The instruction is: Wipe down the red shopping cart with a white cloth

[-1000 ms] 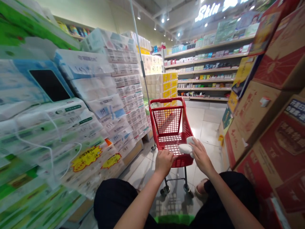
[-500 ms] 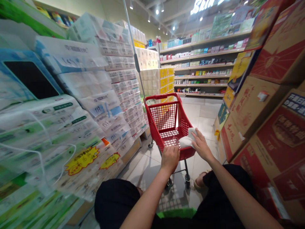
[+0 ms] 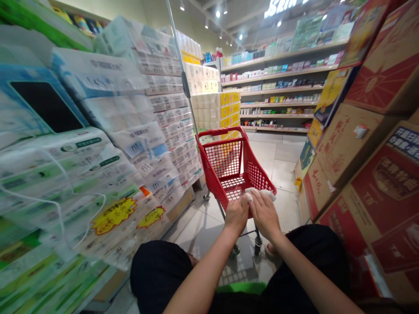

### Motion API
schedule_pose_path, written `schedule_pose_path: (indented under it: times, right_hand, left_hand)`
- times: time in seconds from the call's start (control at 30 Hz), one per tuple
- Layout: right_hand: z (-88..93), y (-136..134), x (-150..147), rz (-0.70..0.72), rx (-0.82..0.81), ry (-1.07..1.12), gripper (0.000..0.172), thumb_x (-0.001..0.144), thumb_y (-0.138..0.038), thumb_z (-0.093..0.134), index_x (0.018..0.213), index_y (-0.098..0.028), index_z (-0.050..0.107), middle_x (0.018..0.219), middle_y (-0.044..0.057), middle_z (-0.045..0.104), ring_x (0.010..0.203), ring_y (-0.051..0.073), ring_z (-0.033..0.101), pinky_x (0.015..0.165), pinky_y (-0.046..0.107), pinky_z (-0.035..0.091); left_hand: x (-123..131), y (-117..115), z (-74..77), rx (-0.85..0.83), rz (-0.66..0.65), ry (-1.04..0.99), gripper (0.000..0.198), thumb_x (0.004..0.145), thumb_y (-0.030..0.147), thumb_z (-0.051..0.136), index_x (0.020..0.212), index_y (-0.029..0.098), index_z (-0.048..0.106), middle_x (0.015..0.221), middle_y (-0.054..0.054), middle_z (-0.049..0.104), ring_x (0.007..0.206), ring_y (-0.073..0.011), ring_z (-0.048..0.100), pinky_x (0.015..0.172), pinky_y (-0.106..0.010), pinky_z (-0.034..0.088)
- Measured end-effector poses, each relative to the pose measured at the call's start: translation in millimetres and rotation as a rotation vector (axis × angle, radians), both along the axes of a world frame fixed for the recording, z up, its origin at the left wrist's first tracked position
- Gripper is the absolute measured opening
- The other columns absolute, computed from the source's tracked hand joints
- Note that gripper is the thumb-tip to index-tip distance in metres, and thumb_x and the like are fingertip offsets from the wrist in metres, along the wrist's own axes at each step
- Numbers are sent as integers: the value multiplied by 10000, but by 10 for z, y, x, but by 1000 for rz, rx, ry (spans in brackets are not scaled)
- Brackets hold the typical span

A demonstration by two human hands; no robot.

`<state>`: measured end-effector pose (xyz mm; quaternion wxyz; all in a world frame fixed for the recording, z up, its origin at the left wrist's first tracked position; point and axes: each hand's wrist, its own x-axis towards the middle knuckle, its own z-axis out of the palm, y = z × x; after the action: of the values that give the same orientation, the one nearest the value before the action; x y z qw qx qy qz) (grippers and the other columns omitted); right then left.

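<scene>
Cart point(image 3: 209, 176), one, red – in front of you, basket mesh-walled. Cloth point(image 3: 269, 195), one, white – bunched along the cart's near edge. Right hand point(image 3: 266, 216): your fingers bend over the cloth, gripping it against that edge. Left hand point(image 3: 237, 214): curled just beside it; whether you hold edge or cloth, you cannot tell.

Hazards: casters point(image 3: 235, 250) may roll under an uneven push, carrying the edge away; a loose cloth corner could snag in the mesh; hands this close may knock together. A swing of the cart could send its pole point(image 3: 185, 85) into the packs point(image 3: 173, 104).

Writing: sign point(image 3: 284, 6), cut off, apparently "Skin"; packs, handwritten figures; yellow tags point(image 3: 114, 215), handwriting too blurred; cartons point(image 3: 343, 146), Chinese characters, brand not safely legible.
</scene>
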<state>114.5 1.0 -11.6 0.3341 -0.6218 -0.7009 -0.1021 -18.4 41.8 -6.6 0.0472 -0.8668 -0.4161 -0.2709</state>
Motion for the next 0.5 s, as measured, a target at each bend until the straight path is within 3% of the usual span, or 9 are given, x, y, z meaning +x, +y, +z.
schedule_pose_path:
  times: [0.1,0.23,0.33,0.4,0.5]
  right_hand:
    - [64,-108,-48,74,-3,-28,549,981,-331,349,1523,-275,280,1543,0,347,1421,261,299,1162,483,271]
    - [87,-175,320,91,-37,-80,504,982,-347,374,1486,-336,358,1542,-59,342,1426,263,283,1160,463,278]
    - [60,-150,746,-18,-12,-26,448,978,-370,376,1419,-378,460,1533,-82,352,1390,277,332,1164,478,273]
    - [34,-116,960,-67,9,6,441,974,-389,376,1403,-391,479,1537,-72,347,1349,281,375,1155,476,294]
    - [1,-72,1088,-92,24,10,436,979,-410,360,1395,-385,489,1512,-17,378,1293,273,417,1092,463,387]
  left_hand:
    - [-39,-29,28,-26,-39,-28,396,958,194,412,1345,160,337,1045,-97,650,938,-251,620,843,-395,439]
    - [-264,-22,150,-66,-190,-43,537,922,248,512,1400,181,278,1172,-105,628,1063,-239,601,929,-391,454]
    - [-525,127,308,-20,-303,26,511,909,353,572,1365,220,384,1308,-97,563,1256,-238,500,1083,-424,370]
    - [-678,287,403,42,-312,82,497,857,470,634,1270,226,506,1353,-91,530,1354,-269,394,1160,-470,269]
    - [-787,520,465,92,-362,177,473,817,593,634,1106,220,603,1239,-83,581,1335,-272,403,1182,-477,233]
